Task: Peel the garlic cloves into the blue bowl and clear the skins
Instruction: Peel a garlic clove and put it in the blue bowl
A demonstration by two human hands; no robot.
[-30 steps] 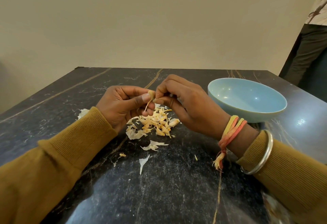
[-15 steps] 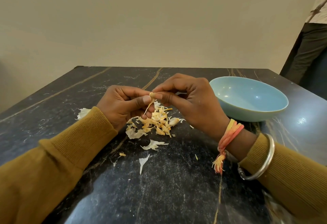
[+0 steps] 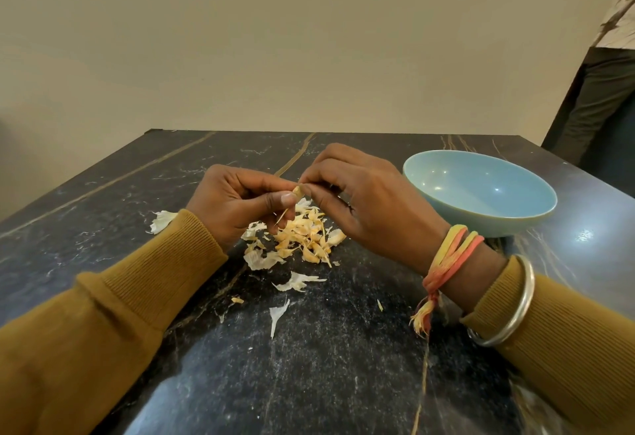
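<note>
**Pinching one garlic clove between both hands, above the skins**

Pinched between the thumb and forefinger of the left hand (image 3: 237,206) and the fingertips of the right hand (image 3: 360,201), the garlic clove (image 3: 297,191) is held in the air over the dark marble table (image 3: 309,383), just above the heap of skins (image 3: 302,238). Both hands grasp it with curled fingers.

Only a small pale tan sliver of the clove shows between the fingertips; the rest is hidden. That sliver stands nearly upright, its tip upward and leaning a little toward the right hand, so the long axis seems to run up and down. A thin strip of skin (image 3: 281,218) hangs from it, slanting down and to the left.

The heap is yellow-orange with papery white flakes at its edges. The blue bowl (image 3: 457,214) stands on the table just to the right of the right hand.
</note>
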